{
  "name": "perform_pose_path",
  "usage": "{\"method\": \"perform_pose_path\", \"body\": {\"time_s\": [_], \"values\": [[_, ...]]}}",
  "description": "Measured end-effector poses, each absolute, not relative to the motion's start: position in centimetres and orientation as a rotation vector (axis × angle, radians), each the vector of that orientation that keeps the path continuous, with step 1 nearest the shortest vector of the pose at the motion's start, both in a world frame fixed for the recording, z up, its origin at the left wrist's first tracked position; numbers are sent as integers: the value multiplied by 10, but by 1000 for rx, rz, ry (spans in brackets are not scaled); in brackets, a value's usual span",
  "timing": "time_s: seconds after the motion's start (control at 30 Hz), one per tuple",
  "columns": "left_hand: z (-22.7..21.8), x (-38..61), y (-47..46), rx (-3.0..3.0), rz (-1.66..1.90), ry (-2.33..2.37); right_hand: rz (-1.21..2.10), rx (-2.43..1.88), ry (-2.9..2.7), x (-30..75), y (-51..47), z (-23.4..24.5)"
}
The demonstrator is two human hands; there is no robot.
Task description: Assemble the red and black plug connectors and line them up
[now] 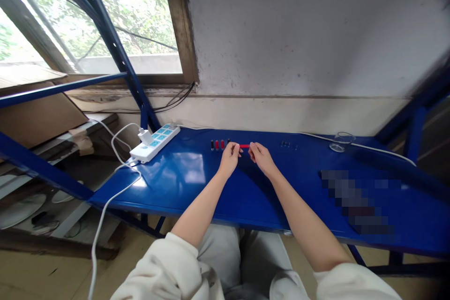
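Observation:
Between my hands, just above the blue table (183, 187), lies a slim red tube (244, 146), held level. My left hand (231, 157) pinches its left end with thumb and fingers. At its other end my right hand (259, 155) is closed, and the fingertips hide how the tube ends there. Left of my left hand stand a small black cylinder (212, 145) and two red cylinders (217, 145). The top of another black piece (228, 140) shows behind that hand. Several tiny metal pins (285, 144) are on the table to the right of my hands.
A white power strip (154, 145) with a plugged-in adapter and cable lies at the table's left end. Near the right back are a clear round container (337, 148) and a white cable (383, 149). A pixelated dark object (355, 201) lies at right. Blue frame posts flank the table.

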State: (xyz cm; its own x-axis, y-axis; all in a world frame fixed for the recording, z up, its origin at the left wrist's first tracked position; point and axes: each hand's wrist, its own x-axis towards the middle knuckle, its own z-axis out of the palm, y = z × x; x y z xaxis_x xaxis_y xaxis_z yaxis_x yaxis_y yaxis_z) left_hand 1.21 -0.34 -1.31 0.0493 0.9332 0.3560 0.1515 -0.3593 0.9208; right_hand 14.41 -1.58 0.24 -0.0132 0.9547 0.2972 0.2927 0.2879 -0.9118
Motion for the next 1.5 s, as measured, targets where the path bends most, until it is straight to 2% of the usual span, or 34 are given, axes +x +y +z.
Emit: {"method": "perform_pose_path", "body": {"time_s": [0.4,0.57,0.8,1.1,1.3,1.5], "values": [[-9,9,-4,1450,1477,1169,905,-1108,-1712,145,-13,-3],[-6,10,-7,1472,1474,1208,809,-1187,-1759,145,-13,-7],[-1,3,-7,1395,1738,1332,708,-1214,-1733,149,-8,-11],[-7,10,-7,1475,1514,990,754,-1069,-1644,142,-12,-4],[-9,11,-6,1509,1477,941,668,-1078,-1712,143,-11,-6],[-9,10,-7,1558,1378,902,750,-1108,-1784,144,-16,-3]]}}
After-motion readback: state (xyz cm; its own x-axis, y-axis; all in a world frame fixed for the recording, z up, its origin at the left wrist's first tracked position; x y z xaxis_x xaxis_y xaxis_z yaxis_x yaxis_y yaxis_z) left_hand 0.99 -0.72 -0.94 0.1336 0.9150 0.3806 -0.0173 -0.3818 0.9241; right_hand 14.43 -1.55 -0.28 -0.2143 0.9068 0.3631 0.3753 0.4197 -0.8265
